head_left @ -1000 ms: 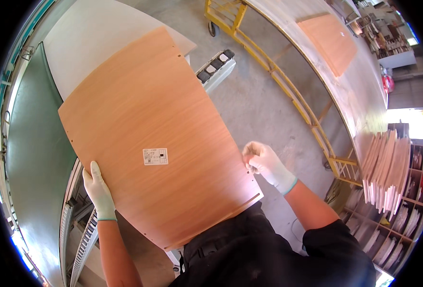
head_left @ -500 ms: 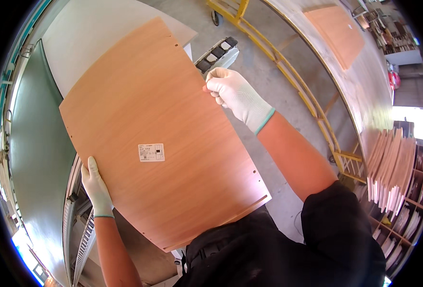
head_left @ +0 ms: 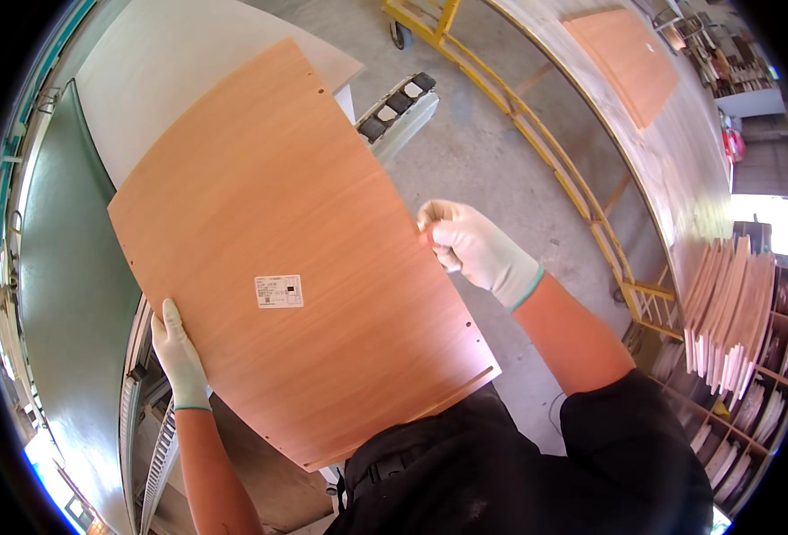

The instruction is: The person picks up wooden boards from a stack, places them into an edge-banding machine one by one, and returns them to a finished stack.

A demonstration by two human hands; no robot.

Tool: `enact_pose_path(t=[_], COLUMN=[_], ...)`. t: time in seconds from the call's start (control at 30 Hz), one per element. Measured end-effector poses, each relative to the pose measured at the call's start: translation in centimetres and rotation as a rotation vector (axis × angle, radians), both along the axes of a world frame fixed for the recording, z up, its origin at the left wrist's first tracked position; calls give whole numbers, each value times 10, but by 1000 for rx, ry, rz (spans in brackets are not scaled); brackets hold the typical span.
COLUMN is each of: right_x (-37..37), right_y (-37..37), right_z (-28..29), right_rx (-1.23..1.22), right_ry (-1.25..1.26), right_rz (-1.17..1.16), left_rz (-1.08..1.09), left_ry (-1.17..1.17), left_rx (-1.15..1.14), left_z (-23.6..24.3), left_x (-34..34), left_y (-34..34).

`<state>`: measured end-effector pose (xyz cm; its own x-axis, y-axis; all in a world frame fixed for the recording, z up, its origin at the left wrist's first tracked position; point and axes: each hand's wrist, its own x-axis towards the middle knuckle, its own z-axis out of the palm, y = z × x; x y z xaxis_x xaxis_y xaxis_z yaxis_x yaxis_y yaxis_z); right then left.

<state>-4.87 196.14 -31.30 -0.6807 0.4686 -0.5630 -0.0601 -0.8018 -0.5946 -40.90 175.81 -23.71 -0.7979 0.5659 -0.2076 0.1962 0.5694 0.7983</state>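
A large light wood-grain panel (head_left: 305, 205) lies across the view, holes near its edges and a white label (head_left: 278, 292) on its face. My left hand (head_left: 180, 357), in a white glove with a green cuff, grips the panel's left edge, thumb on top. My right hand (head_left: 474, 250), gloved alike, is closed in a pinch at the panel's right edge, a small reddish bit showing at its fingertips, too small to name. A pale board (head_left: 162, 62) lies beneath the panel's far end.
A green surface (head_left: 64, 312) runs along the left. A dark-padded bar (head_left: 398, 111) juts out beyond the panel. A yellow wheeled frame (head_left: 563, 178) stands right of it, beside a long table (head_left: 697, 178) bearing a wood panel (head_left: 621, 62). Upright boards (head_left: 728, 312) and a compartment rack (head_left: 782, 374) are at lower right.
My right hand moved up along the panel's right edge, then came back down to about midway. My left hand stays on the left edge, and the panel has shifted slightly.
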Motion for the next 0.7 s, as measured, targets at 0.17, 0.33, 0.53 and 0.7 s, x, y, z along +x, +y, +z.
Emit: enact_pose_path(t=[0.17,0.33,0.53,0.7], right_x=[43,93,106,75], right_y=[-46,-94,-99,-67], right_z=[-6,-11,-4,18], right_rx=[-53,-69,206,880], right_ry=[5,-138,-248,-385], right_rz=[-5,161,95,252], left_rz=[7,5,-13,-27], left_ry=[92,79,45,-29], left_rx=[53,64,76,53], left_z=[3,3,5,-5], left_x=[3,3,14,0], left_y=[0,-3,3,-12])
